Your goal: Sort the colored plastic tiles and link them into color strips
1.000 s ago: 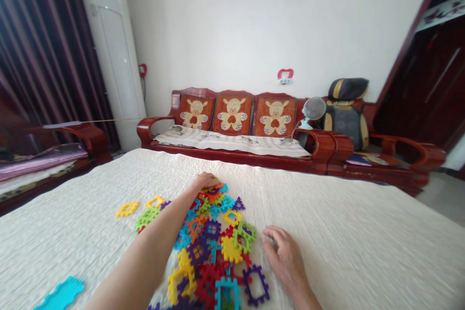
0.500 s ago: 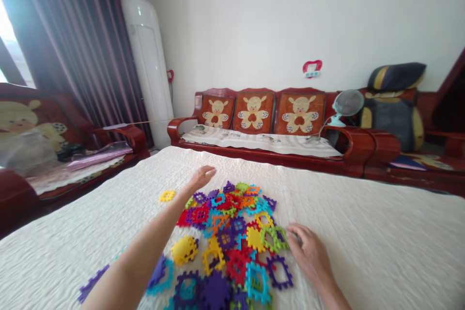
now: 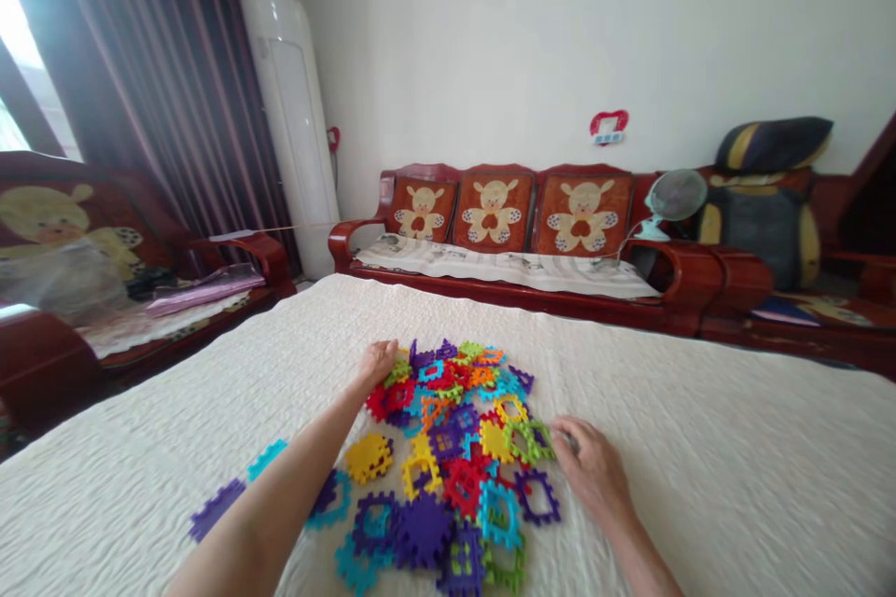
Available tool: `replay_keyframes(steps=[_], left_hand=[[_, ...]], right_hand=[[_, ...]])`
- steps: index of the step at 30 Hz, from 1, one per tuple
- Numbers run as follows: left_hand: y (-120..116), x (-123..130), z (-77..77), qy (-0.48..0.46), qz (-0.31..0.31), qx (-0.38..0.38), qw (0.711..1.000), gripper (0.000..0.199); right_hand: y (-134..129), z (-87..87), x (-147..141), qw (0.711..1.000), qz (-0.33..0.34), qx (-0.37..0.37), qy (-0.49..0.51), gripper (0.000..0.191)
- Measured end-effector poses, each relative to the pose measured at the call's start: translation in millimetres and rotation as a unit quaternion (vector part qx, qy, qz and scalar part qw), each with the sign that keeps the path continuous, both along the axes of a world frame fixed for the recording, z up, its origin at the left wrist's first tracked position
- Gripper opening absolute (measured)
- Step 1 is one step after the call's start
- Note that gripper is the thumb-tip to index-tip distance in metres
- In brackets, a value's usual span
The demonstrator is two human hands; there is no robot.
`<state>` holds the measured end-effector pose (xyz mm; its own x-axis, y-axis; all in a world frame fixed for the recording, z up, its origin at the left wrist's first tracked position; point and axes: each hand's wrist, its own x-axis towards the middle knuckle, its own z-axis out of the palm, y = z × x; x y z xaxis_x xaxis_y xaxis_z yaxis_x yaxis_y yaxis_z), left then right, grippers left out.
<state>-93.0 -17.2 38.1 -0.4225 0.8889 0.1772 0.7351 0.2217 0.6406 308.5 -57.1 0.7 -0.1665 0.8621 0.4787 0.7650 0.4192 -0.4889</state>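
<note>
Toward nine o'clock from the pile (image 3: 459,466), a purple piece (image 3: 217,510) and a blue piece (image 3: 266,459) lie on the table (image 3: 728,466). The left hand (image 3: 379,364) meets the pile's eleven o'clock edge; its grasp I cannot tell. At three, the right hand (image 3: 592,465), fingers loosely bent, released, is beside a green piece (image 3: 530,439).

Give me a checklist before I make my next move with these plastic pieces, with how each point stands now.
1. Left hand at the pile's far left edge: ok.
2. Left hand gripping a piece: cannot tell.
3. Right hand beside the green pieces: ok.
4. All pieces gathered together: not ok; a purple piece and a blue piece lie left of the left forearm.
5. Pieces resting on the white cover: ok.
</note>
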Motion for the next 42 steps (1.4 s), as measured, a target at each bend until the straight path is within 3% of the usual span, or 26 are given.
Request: replay_keyframes(steps=[5, 10, 17, 23, 30, 34, 38, 42], left_hand=[[11.6, 24.2, 10.0, -0.075, -0.042, 0.088, 0.992, 0.041], [-5.9, 18.5, 26.5, -0.117, -0.024, 0.137, 0.983, 0.05], [-87.0, -14.9, 15.6, -0.131, 0.09, 0.127, 0.979, 0.05], [-158.3, -32.1, 8.9, -0.123, 0.187, 0.095, 0.97, 0.047], [-219.1, -40.9, 17.3, -0.092, 0.254, 0.05, 0.961, 0.051], [-246.0, -40.5, 18.0, -0.072, 0.284, 0.002, 0.956, 0.05], [-253.5, -22.7, 12.5, -0.053, 0.287, -0.015, 0.956, 0.046], [-233.1, 11.2, 6.6, -0.042, 0.263, -0.005, 0.964, 0.045]], right_hand=[[-0.4, 1.2, -0.3, 1.0, -0.005, -0.004, 0.006, 0.033], [-1.2, 3.7, -0.3, 1.0, -0.017, -0.023, 0.011, 0.035], [-7.1, 7.5, -2.9, 0.998, -0.038, -0.019, -0.035, 0.035], [-35.9, 5.5, -7.8, 0.996, -0.029, -0.023, -0.085, 0.038], [-71.2, 5.8, -10.3, 0.995, -0.034, -0.045, -0.083, 0.039], [-97.1, 13.9, -26.2, 0.993, -0.043, -0.088, -0.07, 0.048], [-125.8, 20.7, -55.3, 0.993, -0.042, -0.079, -0.072, 0.067], [-141.3, 22.2, -80.9, 0.994, -0.034, -0.083, -0.067, 0.076]])
